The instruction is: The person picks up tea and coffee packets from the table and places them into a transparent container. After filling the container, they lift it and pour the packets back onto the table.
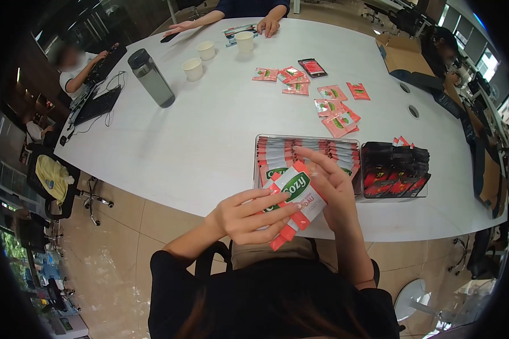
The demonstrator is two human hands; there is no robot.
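Note:
My left hand is closed around a small fanned stack of red and white Cozy sachets, its fingers lying across their front. At the stack's upper right edge, my right hand holds the sachets too, with the forefinger stretched out above them. Just behind my hands is a clear tray packed with rows of similar sachets, partly covered by my hands. A second clear tray of black and red sachets stands to its right.
Loose pink sachets and a dark phone-like item lie beyond the trays. A grey bottle, paper cups and pens are farther off. Another person's hand rests at the far edge. An opened cardboard box sits right.

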